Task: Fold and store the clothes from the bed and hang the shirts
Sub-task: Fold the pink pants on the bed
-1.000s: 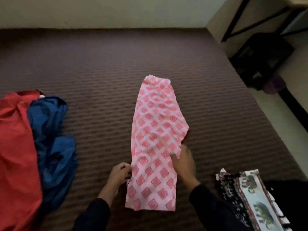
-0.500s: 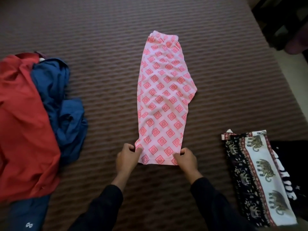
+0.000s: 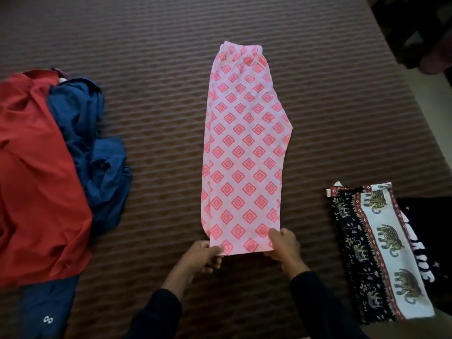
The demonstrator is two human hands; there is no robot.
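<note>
Pink trousers with a red diamond print (image 3: 244,148) lie flat and folded lengthwise on the brown ribbed bed cover (image 3: 159,118), waistband at the far end. My left hand (image 3: 203,255) pinches the near left corner of the hem. My right hand (image 3: 283,245) pinches the near right corner. A red garment (image 3: 34,179) and a crumpled blue garment (image 3: 97,148) lie in a heap at the left. Another blue piece (image 3: 46,309) shows at the bottom left.
A folded black-and-white cloth with an elephant print (image 3: 376,253) lies at the right, next to a dark garment with white lettering (image 3: 425,241). The bed's right edge runs along pale floor (image 3: 430,94), with dark furniture (image 3: 411,25) beyond it.
Both hands slid down to the hem's corners and took hold of them. The trousers now lie straighter. The camera has tilted down toward the bed.
</note>
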